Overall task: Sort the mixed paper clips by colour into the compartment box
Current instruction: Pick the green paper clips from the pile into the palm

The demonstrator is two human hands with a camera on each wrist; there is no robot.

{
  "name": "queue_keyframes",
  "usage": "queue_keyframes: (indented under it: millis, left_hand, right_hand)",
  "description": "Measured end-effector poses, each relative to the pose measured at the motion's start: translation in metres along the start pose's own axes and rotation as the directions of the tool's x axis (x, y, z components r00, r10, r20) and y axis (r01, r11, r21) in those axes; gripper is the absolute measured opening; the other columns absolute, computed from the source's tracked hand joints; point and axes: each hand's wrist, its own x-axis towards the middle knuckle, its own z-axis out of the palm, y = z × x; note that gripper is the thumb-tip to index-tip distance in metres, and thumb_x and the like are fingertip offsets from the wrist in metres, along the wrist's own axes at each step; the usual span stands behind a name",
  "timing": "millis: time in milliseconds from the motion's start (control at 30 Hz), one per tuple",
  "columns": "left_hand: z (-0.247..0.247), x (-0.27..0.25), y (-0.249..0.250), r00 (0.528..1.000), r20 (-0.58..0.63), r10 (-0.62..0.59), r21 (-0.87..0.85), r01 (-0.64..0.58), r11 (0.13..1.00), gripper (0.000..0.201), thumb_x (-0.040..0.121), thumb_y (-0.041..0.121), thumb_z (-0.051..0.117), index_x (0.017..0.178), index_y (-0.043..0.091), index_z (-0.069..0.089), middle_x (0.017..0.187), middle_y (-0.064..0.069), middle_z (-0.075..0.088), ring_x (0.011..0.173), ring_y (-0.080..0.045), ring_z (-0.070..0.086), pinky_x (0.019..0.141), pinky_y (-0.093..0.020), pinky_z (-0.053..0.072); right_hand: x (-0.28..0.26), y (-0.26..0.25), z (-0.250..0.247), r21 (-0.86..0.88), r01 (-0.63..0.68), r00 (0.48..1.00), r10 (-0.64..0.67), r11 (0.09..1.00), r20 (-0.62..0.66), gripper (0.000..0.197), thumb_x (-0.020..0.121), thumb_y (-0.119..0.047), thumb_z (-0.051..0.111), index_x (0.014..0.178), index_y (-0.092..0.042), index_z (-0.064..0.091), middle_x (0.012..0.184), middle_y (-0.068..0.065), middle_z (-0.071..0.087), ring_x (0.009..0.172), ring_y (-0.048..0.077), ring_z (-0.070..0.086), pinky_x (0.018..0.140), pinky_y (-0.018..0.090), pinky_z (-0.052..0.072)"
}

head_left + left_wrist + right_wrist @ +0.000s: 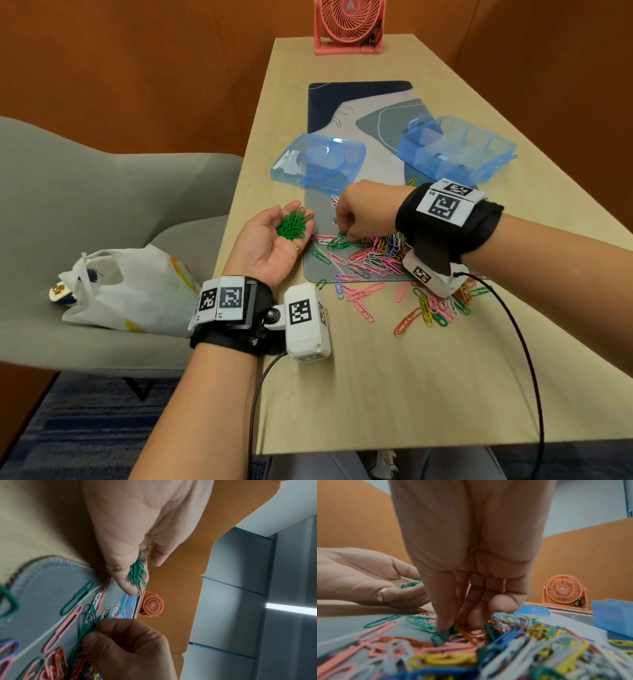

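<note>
- Head view: left hand (274,246) lies palm-up, cupping green clips (294,224); compartment box (457,149) sits beyond.
- Right wrist view: right hand (453,620) fingertips pinch a green clip (439,639) in the mixed pile (513,642).

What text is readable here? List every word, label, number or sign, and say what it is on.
"L2" and "L1", tiny and only just legible: under the square code tags on the left wristband.
"R5", tiny and only just legible: beside the code tag on the right wristband.
Fan: a triangle logo at the hub; the lettering under it is too small to read.
Nothing else shows readable text.
</note>
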Motion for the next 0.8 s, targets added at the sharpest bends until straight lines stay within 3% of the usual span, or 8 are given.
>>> queue_keyframes:
  millis: [167, 267, 400, 533, 633, 700, 800]
  left_hand:
    - [-0.0001, 0.0007, -0.0005, 1.000, -0.001, -0.005, -0.002, 0.005, 1.000, 0.029, 0.100, 0.016, 0.034, 0.097, -0.003, 0.056, 0.097, -0.019, 0.057, 0.088, -0.028, 0.060, 0.072, -0.034, 0.055]
    - [0.0006, 0.0007, -0.0006, 1.000, -0.001, -0.007, 0.003, 0.007, 1.000, 0.029, 0.100, 0.016, 0.034, 0.096, -0.003, 0.056, 0.095, -0.019, 0.058, 0.087, -0.027, 0.060, 0.069, -0.032, 0.056]
    - [0.0008, 0.0001, -0.0007, 1.000, -0.003, -0.009, 0.005, 0.009, 1.000, 0.030, 0.100, 0.016, 0.034, 0.097, -0.003, 0.056, 0.096, -0.020, 0.057, 0.087, -0.028, 0.060, 0.076, -0.035, 0.053]
    - [0.0009, 0.0002, -0.0007, 1.000, 0.001, 0.000, 0.005, 0.000, 1.000, 0.029, 0.100, 0.016, 0.034, 0.095, -0.003, 0.056, 0.095, -0.019, 0.057, 0.087, -0.028, 0.059, 0.081, -0.035, 0.049]
    - [0.0005, 0.0009, -0.0009, 1.000, 0.004, -0.005, 0.006, 0.005, 1.000, 0.029, 0.099, 0.015, 0.034, 0.095, -0.003, 0.056, 0.094, -0.019, 0.057, 0.087, -0.027, 0.060, 0.074, -0.034, 0.054]
    - [0.0001, 0.0012, -0.0009, 1.000, 0.003, -0.006, 0.003, 0.006, 1.000, 0.029, 0.099, 0.016, 0.034, 0.095, -0.002, 0.056, 0.094, -0.019, 0.058, 0.087, -0.027, 0.060, 0.073, -0.033, 0.055]
    - [0.0004, 0.0009, -0.0006, 1.000, 0.004, -0.004, -0.004, 0.004, 1.000, 0.029, 0.099, 0.015, 0.034, 0.095, -0.003, 0.056, 0.094, -0.019, 0.057, 0.087, -0.027, 0.059, 0.076, -0.034, 0.052]
  right_hand:
    - [0.0012, -0.0002, 0.0005, -0.056, -0.011, 1.000, 0.011, 0.998, 0.010, 0.011, 0.081, -0.011, 0.069, 0.091, -0.007, 0.072, 0.092, 0.005, 0.070, 0.087, 0.021, 0.064, 0.072, 0.028, 0.049]
    - [0.0000, -0.0011, 0.0020, -0.095, 0.007, 1.000, -0.006, 0.995, 0.011, 0.009, 0.084, -0.009, 0.059, 0.080, -0.009, 0.067, 0.080, 0.007, 0.063, 0.077, 0.023, 0.058, 0.065, 0.028, 0.047]
    - [-0.0030, 0.0014, 0.0001, -0.067, 0.013, 1.000, -0.013, 0.998, -0.001, 0.014, 0.088, -0.012, 0.052, 0.080, -0.008, 0.063, 0.076, 0.006, 0.056, 0.072, 0.021, 0.050, 0.051, 0.020, 0.035]
    - [-0.0025, 0.0029, -0.0023, 0.045, 0.066, 0.998, -0.065, 0.997, -0.027, 0.008, 0.089, -0.015, 0.058, 0.083, -0.013, 0.063, 0.071, -0.005, 0.054, 0.073, 0.016, 0.050, 0.056, 0.016, 0.035]
    - [-0.0010, -0.0004, 0.0004, 0.041, 0.083, 0.997, -0.083, 0.996, -0.008, 0.004, 0.086, -0.013, 0.064, 0.085, -0.016, 0.065, 0.070, -0.010, 0.054, 0.074, 0.013, 0.051, 0.061, 0.020, 0.040]
    - [-0.0003, -0.0022, 0.0030, 0.014, 0.075, 0.997, -0.076, 0.997, 0.017, 0.012, 0.084, -0.013, 0.068, 0.095, -0.017, 0.068, 0.075, -0.009, 0.055, 0.079, 0.012, 0.052, 0.071, 0.024, 0.044]
    - [-0.0005, -0.0027, 0.0041, -0.028, 0.067, 0.997, -0.066, 0.997, 0.029, 0.022, 0.082, -0.015, 0.071, 0.104, -0.014, 0.069, 0.083, -0.005, 0.057, 0.082, 0.013, 0.053, 0.076, 0.026, 0.045]
